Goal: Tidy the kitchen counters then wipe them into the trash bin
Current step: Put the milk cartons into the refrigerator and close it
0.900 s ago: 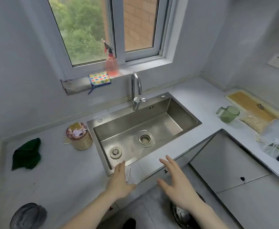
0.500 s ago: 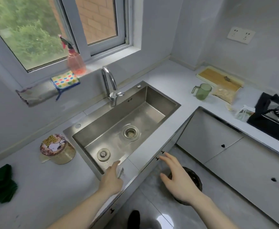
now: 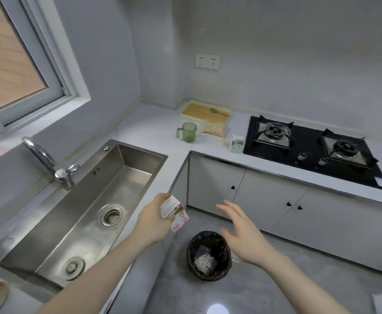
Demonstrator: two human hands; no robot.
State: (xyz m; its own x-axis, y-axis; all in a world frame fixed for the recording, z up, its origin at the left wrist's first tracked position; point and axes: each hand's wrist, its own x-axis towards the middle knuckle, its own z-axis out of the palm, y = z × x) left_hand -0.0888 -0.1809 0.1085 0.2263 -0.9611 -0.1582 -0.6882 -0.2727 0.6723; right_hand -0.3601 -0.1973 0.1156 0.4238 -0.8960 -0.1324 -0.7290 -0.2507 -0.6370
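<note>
My left hand (image 3: 155, 219) grips a small white milk carton (image 3: 175, 211) with red and green print, held past the counter's front edge, up and to the left of the trash bin (image 3: 209, 255). The bin stands on the floor, lined with a black bag, with crumpled packaging inside. My right hand (image 3: 245, 236) hovers open above the bin's right side, fingers spread, holding nothing. The white L-shaped counter (image 3: 153, 130) runs around the steel sink (image 3: 90, 207).
On the far counter stand a green mug (image 3: 187, 132), a bag of food (image 3: 215, 129), a wooden cutting board in a tray (image 3: 204, 111) and a small packet (image 3: 237, 143). A black gas hob (image 3: 310, 148) lies right. A faucet (image 3: 49, 164) rises behind the sink.
My left hand has lifted the carton off the counter's front edge and carried it right toward the bin. My view has swung right; the hob is now in full view.
</note>
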